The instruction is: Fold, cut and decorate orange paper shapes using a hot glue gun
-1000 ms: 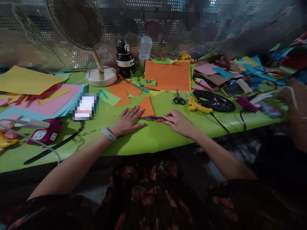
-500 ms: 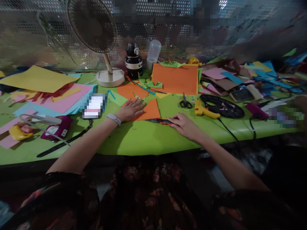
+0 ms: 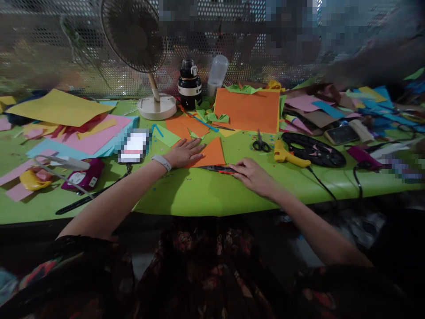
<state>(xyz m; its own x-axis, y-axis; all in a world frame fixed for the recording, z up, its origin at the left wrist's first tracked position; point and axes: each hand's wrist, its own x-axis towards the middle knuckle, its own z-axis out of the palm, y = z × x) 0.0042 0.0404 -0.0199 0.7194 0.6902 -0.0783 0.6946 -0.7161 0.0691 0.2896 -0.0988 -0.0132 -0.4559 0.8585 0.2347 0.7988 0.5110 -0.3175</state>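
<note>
A slim black-and-red cutter-like tool with a dark pointed tip (image 3: 219, 169) is lying low over the green-covered table (image 3: 195, 195), near its front edge and between the person's two hands. Its long axis is running left to right, almost parallel to that edge, with the dark tip pointing left and slightly far, and the handle end pointing right. The right hand (image 3: 254, 177) is grasping the handle end between thumb and fingers, coming in from the near right. The flat orange paper piece with a pointed far corner (image 3: 214, 153) is resting just on the far side of the tool, its near edge running along the dark tip and its corner pointing far; whether tip and paper are touching is too small to tell. The left hand (image 3: 186, 153) is lying palm down with fingers extended across the paper's left part, clenching nothing and hiding that portion. Farther right, black-handled scissors (image 3: 260, 144) are pointing their blades far, and a yellow plastic glue gun (image 3: 288, 155) is lying beside them. A large rectangular orange sheet (image 3: 247, 108) is occupying the far middle of the table.
</note>
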